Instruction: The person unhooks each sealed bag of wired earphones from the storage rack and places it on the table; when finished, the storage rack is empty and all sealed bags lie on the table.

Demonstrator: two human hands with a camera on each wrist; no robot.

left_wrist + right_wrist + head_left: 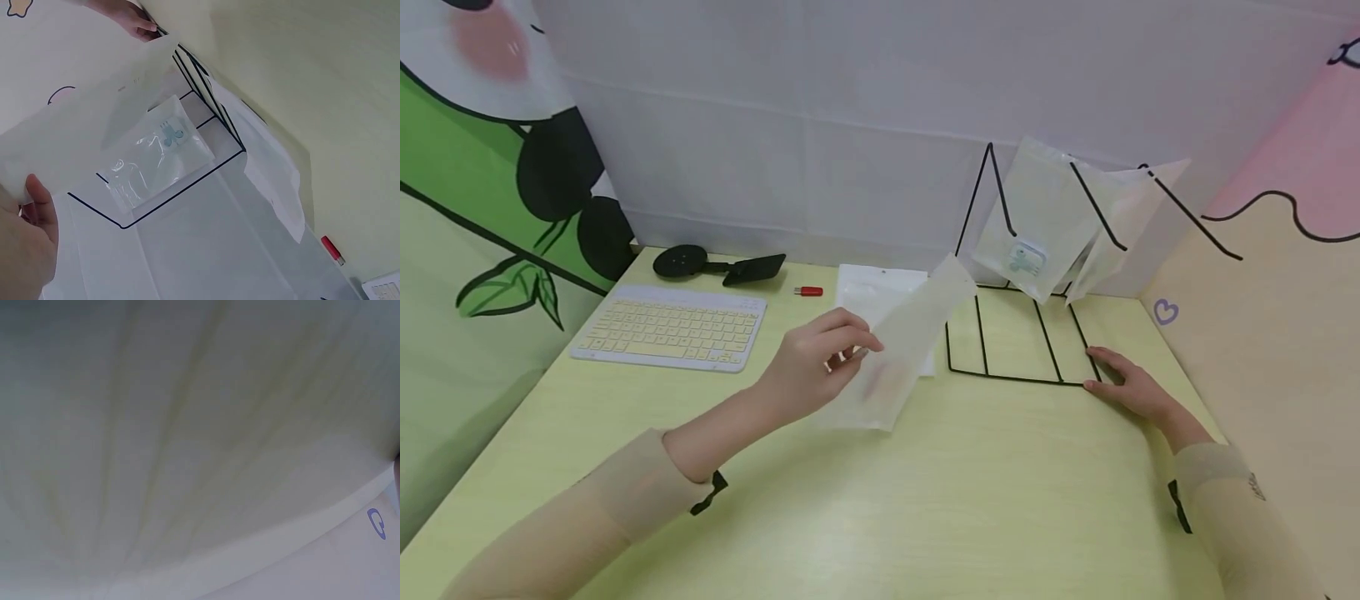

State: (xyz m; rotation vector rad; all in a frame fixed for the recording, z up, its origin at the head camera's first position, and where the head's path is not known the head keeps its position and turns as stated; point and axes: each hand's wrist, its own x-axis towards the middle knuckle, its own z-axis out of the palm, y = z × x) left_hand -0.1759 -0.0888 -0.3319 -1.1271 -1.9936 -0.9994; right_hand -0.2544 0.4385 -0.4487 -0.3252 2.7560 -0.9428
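My left hand (816, 362) pinches a translucent white plastic bag (917, 333) by its left edge, tilted above the table. A faint pinkish patch shows through its lower part. My right hand (1127, 383) holds the front right corner of a black wire rack (1022, 379), thumb by the front bar and fingers at the side bar. In the rack's right half lean clear-white bags, one with a blue-green printed label (1027, 258), which the left wrist view shows as a bag (156, 162) between the wires. The right wrist view has only a blurred pale surface.
Behind the held bag lies another white bag (865, 287) on the table. To the left are a red USB stick (809, 292), a white keyboard (670, 329) and a black folding stand (715, 265). A pale curtain wall (812, 167) stands behind the table.
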